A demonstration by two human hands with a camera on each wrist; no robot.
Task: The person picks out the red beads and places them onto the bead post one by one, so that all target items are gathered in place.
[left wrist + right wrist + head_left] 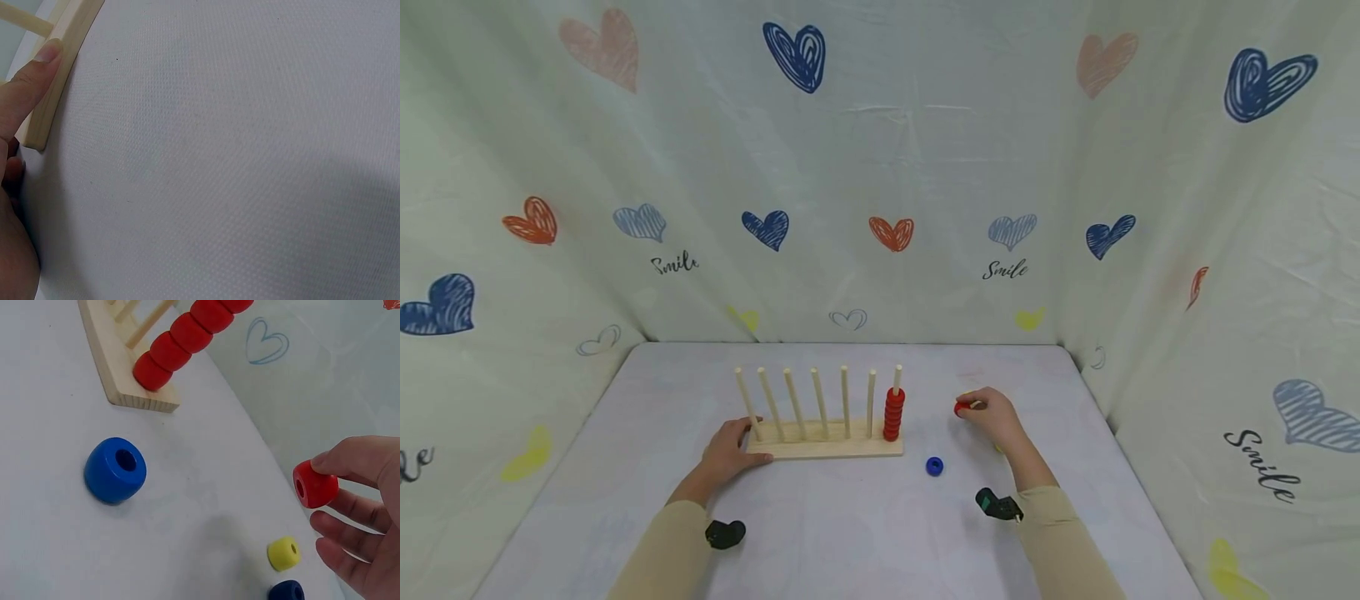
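A pale wooden peg rack (827, 450) with several upright pegs stands on the table. My left hand (727, 450) holds its left end, the thumb (39, 75) along the front of the base and the fingers behind, partly hidden. Red beads (892, 415) are stacked on the rightmost peg, and the other pegs are bare. To the right of the rack, my right hand (992, 415) pinches a red bead (315, 484) between thumb and fingers, raised above the table. The bead's hole faces left in the right wrist view.
A blue bead (934, 466) lies on the white table (850, 533) just right of the rack. Below the right hand, its wrist view shows a yellow bead (284, 553) and a dark blue bead (286, 591). A heart-printed curtain (910, 167) surrounds the table's back and sides.
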